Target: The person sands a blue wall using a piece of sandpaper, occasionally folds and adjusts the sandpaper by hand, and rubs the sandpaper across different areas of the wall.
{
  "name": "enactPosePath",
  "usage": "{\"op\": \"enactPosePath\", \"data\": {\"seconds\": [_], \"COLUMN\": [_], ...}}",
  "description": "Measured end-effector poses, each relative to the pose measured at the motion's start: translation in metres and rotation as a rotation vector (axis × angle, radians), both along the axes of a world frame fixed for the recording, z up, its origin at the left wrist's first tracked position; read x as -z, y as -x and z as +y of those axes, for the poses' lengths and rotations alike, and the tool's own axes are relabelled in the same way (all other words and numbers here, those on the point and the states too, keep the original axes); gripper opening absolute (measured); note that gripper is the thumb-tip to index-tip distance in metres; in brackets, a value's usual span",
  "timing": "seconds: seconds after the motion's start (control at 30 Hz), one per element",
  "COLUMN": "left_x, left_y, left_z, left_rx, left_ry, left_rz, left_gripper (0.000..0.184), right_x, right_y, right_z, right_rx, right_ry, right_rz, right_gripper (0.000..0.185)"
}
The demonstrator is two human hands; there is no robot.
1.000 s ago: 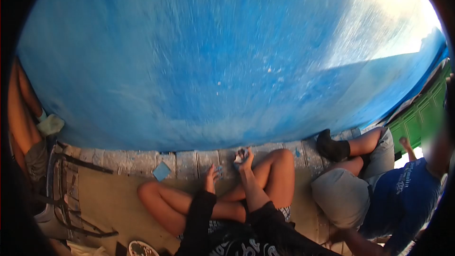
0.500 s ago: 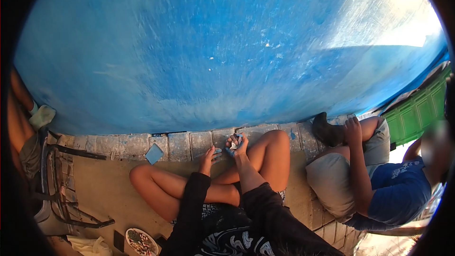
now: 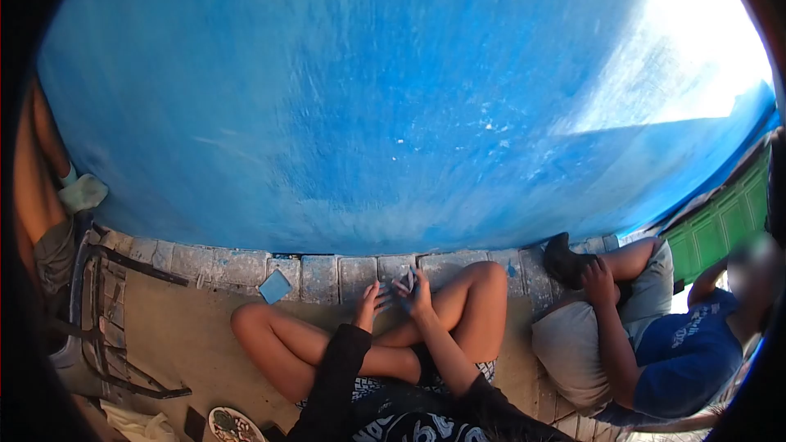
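Note:
Above my crossed legs, my right hand [image 3: 417, 299] is closed around a small pale grey-white piece [image 3: 407, 281], whose kind I cannot make out. Blue stains mark its fingers. Just to the left is my left hand [image 3: 371, 304], its fingers stretched out and apart, with nothing visible in them. The two hands are close together but not clearly touching. A small flat blue square [image 3: 275, 286] lies on the paving by the wall, left of both hands.
A blue painted wall [image 3: 344, 115] rises in front. A mat [image 3: 188, 336] covers the paving under me. At left stands a metal-framed chair [image 3: 102, 319] near another person's leg. A bowl of small pieces [image 3: 233, 426] is below. A person in blue [image 3: 675, 344] sits at right beside a green bin [image 3: 720, 217].
The camera view has tilted up and shifted left, so the scene sits lower and further right. My left hand's fingers have spread and lifted; the right still grips the pale piece.

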State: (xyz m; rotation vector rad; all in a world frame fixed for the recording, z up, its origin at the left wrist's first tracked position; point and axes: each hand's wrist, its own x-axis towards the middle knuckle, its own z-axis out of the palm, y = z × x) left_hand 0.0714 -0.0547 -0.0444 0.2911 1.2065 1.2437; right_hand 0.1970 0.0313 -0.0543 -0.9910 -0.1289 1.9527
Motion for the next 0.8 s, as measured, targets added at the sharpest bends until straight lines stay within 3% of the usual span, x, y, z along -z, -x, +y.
{"op": "enactPosePath", "data": {"seconds": [0.07, 0.13, 0.3, 0.33, 0.4, 0.47, 0.6, 0.7, 0.77, 0.8], "left_x": [-0.006, -0.006, -0.013, -0.016, -0.014, -0.012, -0.016, -0.032, -0.036, -0.028], "left_y": [-0.002, -0.002, -0.005, -0.004, 0.0, 0.0, -0.002, -0.014, -0.019, -0.021], "left_z": [0.004, 0.005, 0.003, 0.003, 0.002, 0.003, 0.002, -0.008, -0.012, -0.019], "left_rx": [-0.01, 0.094, 0.006, 0.003, 0.0, -0.005, -0.028, -0.025, -0.041, 0.026], "left_ry": [0.012, -0.046, 0.006, -0.024, -0.02, -0.022, -0.069, -0.09, -0.079, -0.095], "left_rz": [-0.048, -0.12, -0.094, -0.115, -0.14, -0.169, -0.19, -0.221, -0.235, -0.372], "left_gripper": [0.062, 0.064, 0.061, 0.061, 0.06, 0.059, 0.051, 0.046, 0.044, 0.044], "right_x": [-0.006, -0.005, 0.008, -0.002, -0.012, -0.014, -0.023, -0.022, -0.012, -0.015], "right_y": [-0.002, 0.001, 0.015, 0.017, 0.017, 0.016, 0.013, 0.019, 0.029, 0.034], "right_z": [-0.006, -0.001, 0.009, 0.007, 0.004, 0.002, -0.004, -0.005, 0.003, 0.008], "right_rx": [-0.146, -0.129, -0.061, -0.093, -0.124, -0.19, -0.26, -0.328, -0.307, -0.368], "right_ry": [-0.041, -0.04, -0.026, -0.094, -0.165, -0.337, -0.432, -0.54, -0.863, -0.926], "right_rz": [-0.141, -0.113, -0.067, -0.109, -0.153, -0.355, -0.393, -0.592, -0.76, -0.91], "right_gripper": [0.027, 0.03, 0.028, 0.023, 0.033, 0.034, 0.039, 0.043, 0.046, 0.049]}}
